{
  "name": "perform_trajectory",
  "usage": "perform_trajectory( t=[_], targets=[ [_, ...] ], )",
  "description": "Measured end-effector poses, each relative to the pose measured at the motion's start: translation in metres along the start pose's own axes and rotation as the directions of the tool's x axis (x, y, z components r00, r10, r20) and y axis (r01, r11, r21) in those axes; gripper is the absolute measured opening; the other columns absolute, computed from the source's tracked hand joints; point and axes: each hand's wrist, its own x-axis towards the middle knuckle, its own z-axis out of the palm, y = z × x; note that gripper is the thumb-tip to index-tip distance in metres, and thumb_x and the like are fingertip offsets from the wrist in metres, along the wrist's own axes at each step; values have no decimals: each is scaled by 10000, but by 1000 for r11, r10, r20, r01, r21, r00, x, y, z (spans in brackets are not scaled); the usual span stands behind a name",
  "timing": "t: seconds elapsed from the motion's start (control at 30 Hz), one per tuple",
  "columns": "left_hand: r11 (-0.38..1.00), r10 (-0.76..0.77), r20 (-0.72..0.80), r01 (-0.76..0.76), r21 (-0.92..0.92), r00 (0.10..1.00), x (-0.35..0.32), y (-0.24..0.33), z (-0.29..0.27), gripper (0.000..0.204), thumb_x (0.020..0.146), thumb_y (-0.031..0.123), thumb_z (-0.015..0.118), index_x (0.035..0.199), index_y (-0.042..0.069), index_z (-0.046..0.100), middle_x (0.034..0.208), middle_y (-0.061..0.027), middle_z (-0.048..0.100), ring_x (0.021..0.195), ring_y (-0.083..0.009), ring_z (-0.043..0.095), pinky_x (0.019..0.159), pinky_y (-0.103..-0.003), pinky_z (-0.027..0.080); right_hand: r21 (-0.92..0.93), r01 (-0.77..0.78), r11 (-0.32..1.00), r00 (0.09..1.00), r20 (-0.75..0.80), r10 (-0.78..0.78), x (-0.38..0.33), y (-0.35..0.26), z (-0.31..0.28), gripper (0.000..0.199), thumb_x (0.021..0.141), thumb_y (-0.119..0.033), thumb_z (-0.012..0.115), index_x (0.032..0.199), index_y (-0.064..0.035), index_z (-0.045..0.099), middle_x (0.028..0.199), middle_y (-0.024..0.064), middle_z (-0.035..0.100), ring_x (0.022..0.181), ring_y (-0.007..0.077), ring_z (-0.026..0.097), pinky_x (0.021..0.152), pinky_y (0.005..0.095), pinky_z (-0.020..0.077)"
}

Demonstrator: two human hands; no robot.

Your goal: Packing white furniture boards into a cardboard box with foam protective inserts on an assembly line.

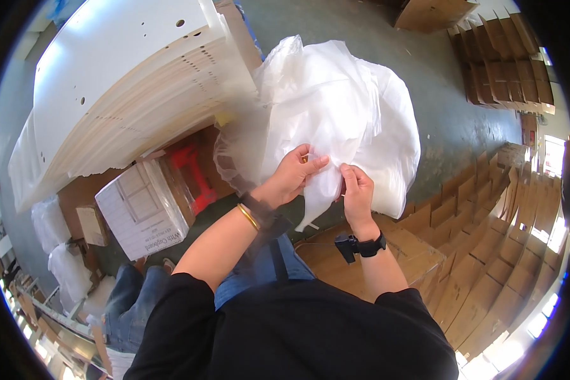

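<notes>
A big crumpled sheet of translucent white plastic film (335,101) hangs in front of me at chest height. My left hand (292,174) pinches a fold of it near the lower edge, thumb and fingers closed on the film. My right hand (357,190) grips the same film a little to the right, fingers curled on it. The two hands are close together, almost touching. A gold bangle and a black strap sit on my left wrist, a black band with a small device on my right wrist.
A tall stack of white drilled panels (126,82) rises at the left. A white printed carton (142,209) and a red frame (193,171) stand below it. Flat brown cardboard sheets (487,240) fan out at the right, more at top right (506,57). Grey concrete floor (437,120) lies beyond.
</notes>
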Motion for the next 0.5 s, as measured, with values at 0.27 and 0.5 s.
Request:
perform_trajectory(
  t=[0.27, 0.5],
  targets=[
    [999, -33, -2, 33, -6, 999, -1, -1, -25, 166, 868, 267, 579, 882, 108, 533, 715, 50, 515, 511, -27, 360, 440, -177, 277, -122, 225, 967, 958, -153, -243, 17, -2, -23, 221, 922, -197, 460, 821, -26, 557, 515, -7, 487, 429, 52, 411, 397, 188, 328],
    [939, 118, -254, -191, -286, 960, 1, 11, -113, 300, 924, 250, 428, 1074, 11, 531, 1011, -80, 599, 926, -195, 572, 827, -327, 452, 182, 150, 972, 952, -292, -93, 112, -52, -164, 308, 917, -290, 446, 962, -13, 574, 955, 66, 619, 669, 66, 507, 562, 214, 428]
  ],
)
